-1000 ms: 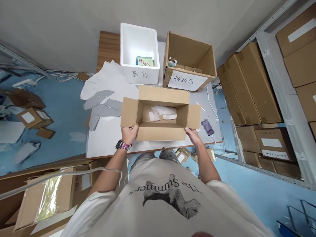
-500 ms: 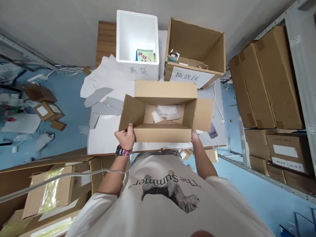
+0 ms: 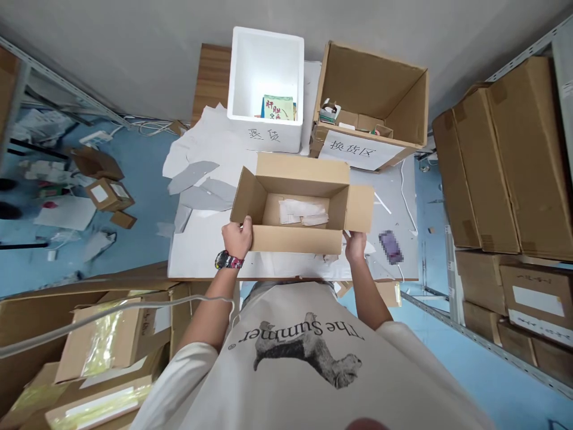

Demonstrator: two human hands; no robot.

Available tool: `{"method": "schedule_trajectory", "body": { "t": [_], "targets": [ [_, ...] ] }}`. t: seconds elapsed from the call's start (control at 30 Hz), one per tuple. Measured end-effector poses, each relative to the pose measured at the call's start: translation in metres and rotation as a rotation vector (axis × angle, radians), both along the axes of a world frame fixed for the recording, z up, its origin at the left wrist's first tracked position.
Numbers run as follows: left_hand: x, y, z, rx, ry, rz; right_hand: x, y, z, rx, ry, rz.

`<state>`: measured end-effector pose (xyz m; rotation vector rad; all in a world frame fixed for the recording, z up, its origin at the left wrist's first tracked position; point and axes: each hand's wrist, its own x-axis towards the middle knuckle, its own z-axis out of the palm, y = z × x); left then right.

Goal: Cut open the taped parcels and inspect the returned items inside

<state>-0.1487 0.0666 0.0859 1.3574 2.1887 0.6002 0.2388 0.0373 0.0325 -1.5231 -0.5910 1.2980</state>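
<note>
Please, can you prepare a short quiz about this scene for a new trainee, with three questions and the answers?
1. True or false: the left hand touches the open cardboard box.
2. On which wrist is the watch, left or right?
3. Fill the gap: the white foam box holds a ___ printed card.

Key: 1 true; 2 left; 3 green.
</note>
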Motion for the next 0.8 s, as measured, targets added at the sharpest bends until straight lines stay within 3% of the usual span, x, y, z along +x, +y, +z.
{"method": "schedule_trajectory", "body": {
  "t": [0.07, 0.2, 0.3, 0.4, 0.63, 0.8],
  "targets": [
    [-0.001, 0.013, 0.001, 0.001, 0.009, -0.037, 0.008, -0.007, 0.011, 0.053, -0.033, -0.052],
    [-0.007, 0.022, 0.007, 0.005, -0.005, -0.112, 0.009, -0.007, 0.032, 0.082, -0.118, 0.055],
    [-0.013, 0.009, 0.014, 0.021, -0.031, -0.147, -0.002, 0.001, 0.046, 0.056, -0.231, -0.022],
    [-0.02, -0.01, 0.026, 0.062, -0.067, -0.183, -0.01, -0.009, 0.062, 0.04, -0.259, -0.094],
    [-0.024, -0.036, 0.064, 0.165, -0.112, -0.332, -0.016, -0.102, 0.099, 0.074, -0.404, -0.296],
    [0.012, -0.039, 0.082, 0.274, -0.191, -0.524, -0.001, -0.193, 0.132, 0.06, -0.535, -0.505]
  ]
}}
